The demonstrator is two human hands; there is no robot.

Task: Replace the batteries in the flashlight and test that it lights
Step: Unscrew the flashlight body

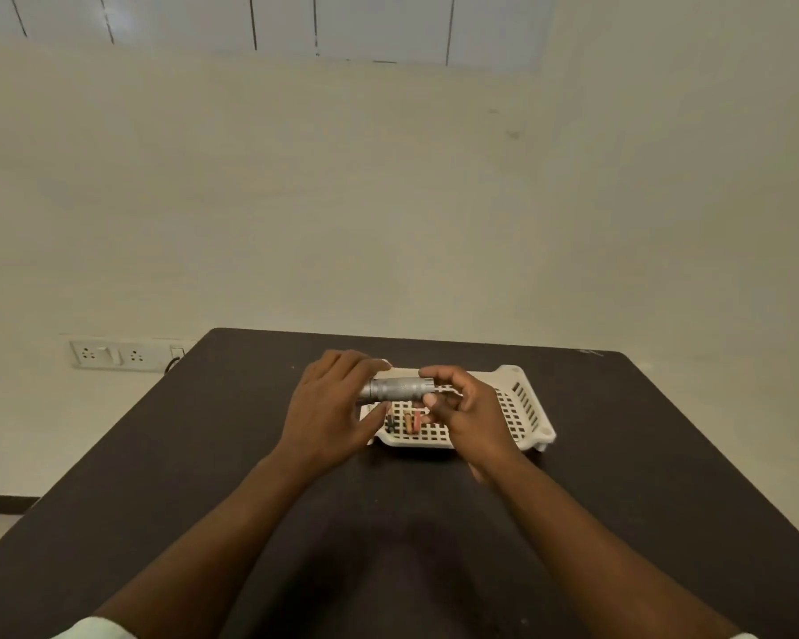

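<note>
- Silver metal flashlight (395, 390) lies level in the air between both hands, just above the white lattice tray (522, 408) on the dark table (204, 454).
- Left hand (331, 410) grasps the flashlight's left end: fingers curl over the top and the thumb comes up from below, hiding that end.
- Right hand (469, 415) pinches the flashlight's right end between thumb and forefinger, with the other fingers loosely curled beneath.
- Whether the end under the right fingertips is a cap or an open tube cannot be told.
- Inside the tray, below the flashlight, lie small batteries (413, 422), one orange-brown and one pinkish, side by side, with a dark small piece (390, 422) just to their left; its nature is unclear.
- No brand, label or writing can be read on the flashlight or the batteries; they are too small and blurred.
- Part of the tray's floor is covered by the hands.
- White wall sockets (111, 353) sit beside the table's far left corner, with a dark cable plugged nearby.
- White sleeve edges are cut off at the bottom corners.
</note>
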